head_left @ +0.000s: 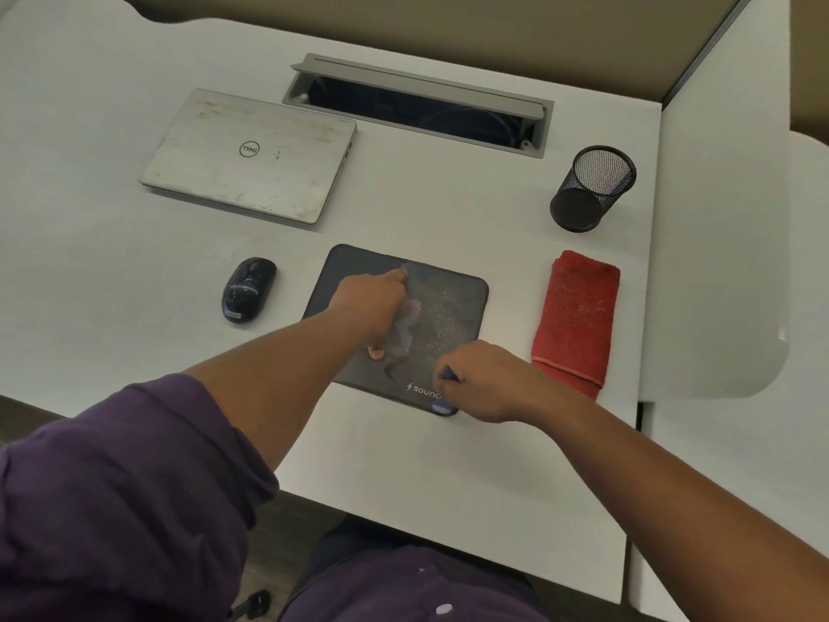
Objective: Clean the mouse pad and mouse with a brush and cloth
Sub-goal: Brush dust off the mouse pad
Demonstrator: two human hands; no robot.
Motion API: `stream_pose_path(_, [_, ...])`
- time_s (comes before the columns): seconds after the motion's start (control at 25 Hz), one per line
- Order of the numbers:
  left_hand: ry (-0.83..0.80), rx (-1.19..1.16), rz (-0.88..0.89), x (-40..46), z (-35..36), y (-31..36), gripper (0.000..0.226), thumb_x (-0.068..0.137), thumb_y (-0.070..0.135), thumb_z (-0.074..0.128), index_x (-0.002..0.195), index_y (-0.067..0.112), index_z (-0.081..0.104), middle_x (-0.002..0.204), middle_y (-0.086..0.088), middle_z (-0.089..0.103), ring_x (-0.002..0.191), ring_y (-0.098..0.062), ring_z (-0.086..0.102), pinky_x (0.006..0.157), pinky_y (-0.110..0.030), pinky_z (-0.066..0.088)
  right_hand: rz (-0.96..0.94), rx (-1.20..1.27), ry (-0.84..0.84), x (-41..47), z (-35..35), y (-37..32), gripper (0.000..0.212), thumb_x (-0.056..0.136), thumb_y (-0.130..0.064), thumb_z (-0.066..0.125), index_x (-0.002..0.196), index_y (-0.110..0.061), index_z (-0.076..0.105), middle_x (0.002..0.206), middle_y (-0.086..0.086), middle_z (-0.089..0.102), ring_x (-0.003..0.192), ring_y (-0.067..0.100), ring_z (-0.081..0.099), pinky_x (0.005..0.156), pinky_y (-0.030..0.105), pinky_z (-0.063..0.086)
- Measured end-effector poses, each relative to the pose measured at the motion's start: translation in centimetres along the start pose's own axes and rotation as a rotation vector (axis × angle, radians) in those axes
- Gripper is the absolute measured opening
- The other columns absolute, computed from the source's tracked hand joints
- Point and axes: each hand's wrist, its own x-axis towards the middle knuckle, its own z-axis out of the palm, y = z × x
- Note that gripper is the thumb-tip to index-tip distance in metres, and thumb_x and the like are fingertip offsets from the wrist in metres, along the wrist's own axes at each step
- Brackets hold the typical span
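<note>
Meanwhile, the left hand (372, 303) pressed fisted on the mouse pad (453, 307); the right hand's (484, 383) grip clenched a blue brush (448, 374).

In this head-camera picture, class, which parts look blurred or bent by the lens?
Head view: motion blur ghosts the left hand on the dark rectangular mouse pad; the white desk edges bow from wide-angle distortion; the closed silver laptop stays sharp.

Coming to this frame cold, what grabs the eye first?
Both hands on the dark mouse pad at centre, dusted with pale specks; the right hand grips something blue at its near corner. A red cloth lies folded just right of the pad, a speckled mouse left.
</note>
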Motion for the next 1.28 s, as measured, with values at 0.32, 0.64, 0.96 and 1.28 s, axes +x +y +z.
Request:
stream_pose_path(0.32, [-0.027, -0.041, 0.006, 0.2, 0.0, -0.1, 0.087, 0.053, 0.027, 0.096, 0.126, 0.017, 0.051, 0.126, 0.006, 0.061, 0.082, -0.023, 0.065, 0.064, -0.032, 0.051, 0.059, 0.192, -0.022, -0.7, -0.3, 0.6, 0.016, 0.093, -0.026, 0.056, 0.088, -0.022, 0.070, 0.087, -0.007, 0.074, 0.077, 0.012, 0.063, 0.071, 0.033, 0.052])
stream_pose_path(0.64, [-0.034, -0.091, -0.001, 0.1, 0.0, -0.1, 0.066, 0.061, 0.023, 0.090, 0.114, 0.019, 0.051, 0.127, 0.005, 0.062, 0.082, -0.025, 0.063, 0.057, -0.031, 0.041, 0.055, 0.315, 0.065, -1.6, -1.1, 1.2, 0.016, 0.089, -0.026, 0.057, 0.080, -0.024, 0.070, 0.086, -0.012, 0.074, 0.075, 0.008, 0.065, 0.064, 0.034, 0.053])
stream_pose_path(0.96, [-0.021, -0.081, 0.019, -0.1, -0.3, 0.0, 0.068, 0.061, 0.023, 0.091, 0.118, 0.014, 0.054, 0.129, 0.004, 0.058, 0.083, -0.025, 0.063, 0.058, -0.031, 0.039, 0.012, 0.090, 0.005, -1.6, -0.1, 1.2, 0.007, 0.092, -0.027, 0.051, 0.086, -0.025, 0.051, 0.076, -0.011, 0.056, 0.071, 0.013, 0.053, 0.058, 0.033, 0.042])
stream_pose_path(1.28, [-0.023, -0.097, 0.038, -0.2, -0.3, -0.1, 0.060, 0.059, 0.020, 0.089, 0.100, 0.020, 0.045, 0.125, 0.006, 0.061, 0.079, -0.025, 0.062, 0.056, -0.030, 0.038, 0.069, -0.149, 0.332, -0.1, -0.6, 2.7, 0.010, 0.101, -0.015, 0.047, 0.099, -0.017, 0.057, 0.092, -0.003, 0.060, 0.090, 0.022, 0.050, 0.068, 0.041, 0.047])
